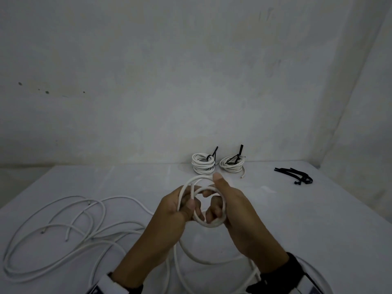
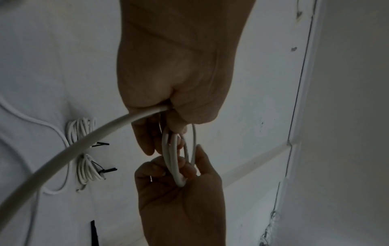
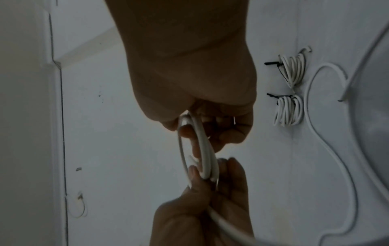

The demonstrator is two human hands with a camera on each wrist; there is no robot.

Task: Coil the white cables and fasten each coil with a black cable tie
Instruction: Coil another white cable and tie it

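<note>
Two hands on the new coil point(image 1: 203, 205) above the table point(image 1: 318, 219): left hand point(image 1: 178, 211) pinches the loops, right hand point(image 1: 229, 206) curls around them (long tail hanging loose); ease that pinch and I'd expect the springy loops to unwind.

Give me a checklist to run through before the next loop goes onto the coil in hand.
1. Left hand grips the coil in progress: ok.
2. Right hand holds the opposite side of the loops: ok.
3. Loops lie together: not ok, one outer loop stands wider than the rest.
4. Slack left to wind: ok, cable trails down to the table.
5. Trailing cable free of the loose cables at left: cannot tell.
6. Spare black cable ties on hand: ok, lying to the right, beyond the two finished coils.
</note>
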